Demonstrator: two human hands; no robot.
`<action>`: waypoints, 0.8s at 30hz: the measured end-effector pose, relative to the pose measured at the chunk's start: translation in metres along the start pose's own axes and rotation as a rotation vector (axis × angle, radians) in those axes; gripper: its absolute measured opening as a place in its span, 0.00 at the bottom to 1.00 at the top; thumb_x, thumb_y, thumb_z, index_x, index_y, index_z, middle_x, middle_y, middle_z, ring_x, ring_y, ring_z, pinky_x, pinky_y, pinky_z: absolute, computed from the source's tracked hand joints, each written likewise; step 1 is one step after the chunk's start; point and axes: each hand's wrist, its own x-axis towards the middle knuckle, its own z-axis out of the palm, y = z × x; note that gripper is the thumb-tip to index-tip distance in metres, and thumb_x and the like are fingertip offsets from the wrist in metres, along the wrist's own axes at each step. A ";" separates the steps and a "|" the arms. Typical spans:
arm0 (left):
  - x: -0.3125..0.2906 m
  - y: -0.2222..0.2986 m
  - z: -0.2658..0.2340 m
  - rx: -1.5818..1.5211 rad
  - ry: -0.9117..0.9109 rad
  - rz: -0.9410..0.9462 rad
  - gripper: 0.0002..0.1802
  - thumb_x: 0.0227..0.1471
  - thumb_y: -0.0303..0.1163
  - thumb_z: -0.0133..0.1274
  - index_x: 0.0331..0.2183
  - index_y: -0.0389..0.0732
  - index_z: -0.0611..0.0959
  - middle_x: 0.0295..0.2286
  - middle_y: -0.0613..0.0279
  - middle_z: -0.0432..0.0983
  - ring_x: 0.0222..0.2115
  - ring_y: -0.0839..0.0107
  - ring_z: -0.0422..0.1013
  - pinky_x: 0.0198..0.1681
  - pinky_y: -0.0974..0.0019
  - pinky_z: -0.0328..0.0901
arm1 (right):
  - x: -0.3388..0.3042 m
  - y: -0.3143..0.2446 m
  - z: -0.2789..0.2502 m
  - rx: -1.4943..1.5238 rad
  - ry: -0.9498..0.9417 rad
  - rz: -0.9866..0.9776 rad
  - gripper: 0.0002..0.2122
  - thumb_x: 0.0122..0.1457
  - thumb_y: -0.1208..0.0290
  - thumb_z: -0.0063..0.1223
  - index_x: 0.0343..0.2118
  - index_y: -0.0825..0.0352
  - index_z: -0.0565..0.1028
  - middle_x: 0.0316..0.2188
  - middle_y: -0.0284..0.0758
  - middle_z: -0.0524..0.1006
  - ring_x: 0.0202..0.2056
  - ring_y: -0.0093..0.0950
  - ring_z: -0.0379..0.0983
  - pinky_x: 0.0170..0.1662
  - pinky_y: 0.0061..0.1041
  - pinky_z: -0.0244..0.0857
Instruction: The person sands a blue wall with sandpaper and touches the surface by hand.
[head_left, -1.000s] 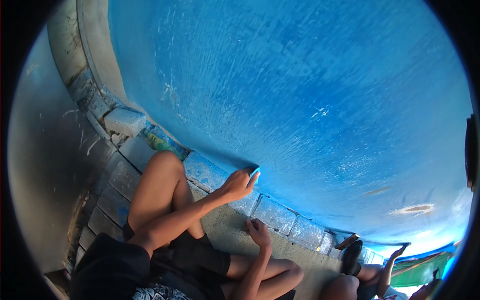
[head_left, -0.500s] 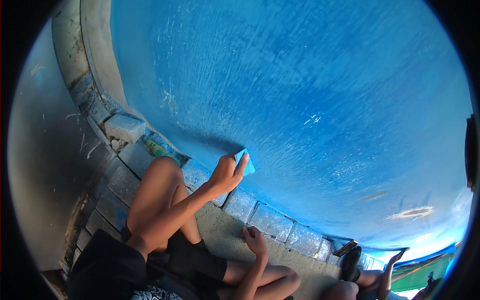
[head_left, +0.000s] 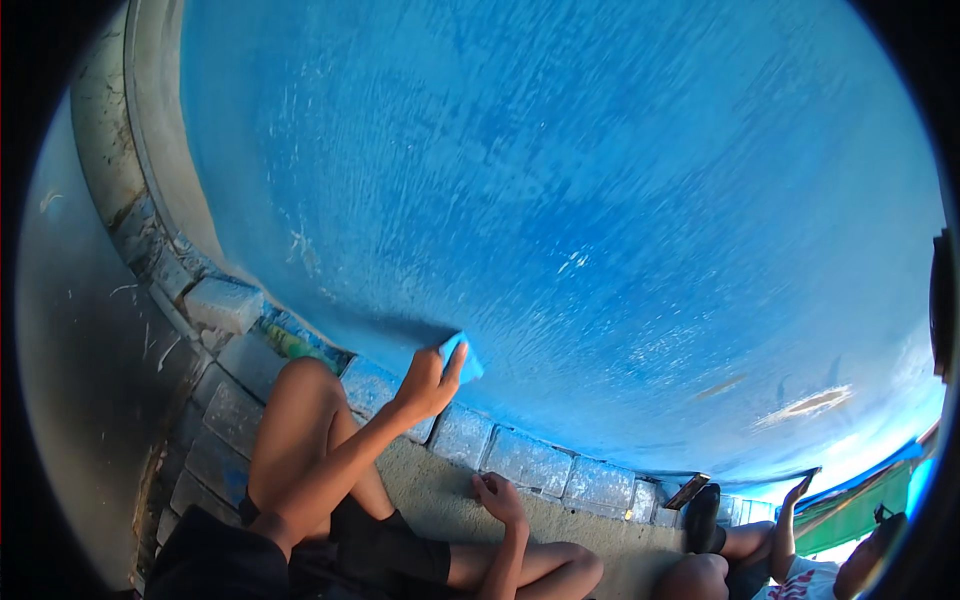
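Note:
My left hand (head_left: 430, 383) grips a folded light-blue sheet (head_left: 461, 356) between thumb and fingers. It presses the sheet to the lower part of a large blue wall (head_left: 560, 200), whose paint is streaked and scuffed. The sheet's underside is hidden against the wall. Lower and to the right, my right hand (head_left: 500, 497) hangs over the ground near my bent leg, apart from the wall. Its fingers are curled in; whether anything small is inside them cannot be made out.
Grey paving blocks (head_left: 525, 462) line the wall's foot, with one loose block (head_left: 224, 304) at the left. A dark smooth panel (head_left: 90, 400) stands far left. Another person (head_left: 790, 560) sits at the lower right, one hand at the wall. A dark block-shaped object (head_left: 687, 491) lies near that person's shoe.
The view has shifted, so the wall marks sit further left and lower. My left hand stays on the sheet at the wall. My right hand's fingers look slightly looser.

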 end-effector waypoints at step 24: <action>-0.012 -0.032 -0.007 0.042 0.052 -0.033 0.23 0.65 0.38 0.37 0.24 0.33 0.73 0.15 0.47 0.69 0.15 0.51 0.65 0.22 0.53 0.59 | -0.002 -0.007 -0.002 0.004 0.017 0.044 0.15 0.63 0.63 0.52 0.34 0.74 0.75 0.23 0.36 0.79 0.25 0.21 0.75 0.28 0.23 0.68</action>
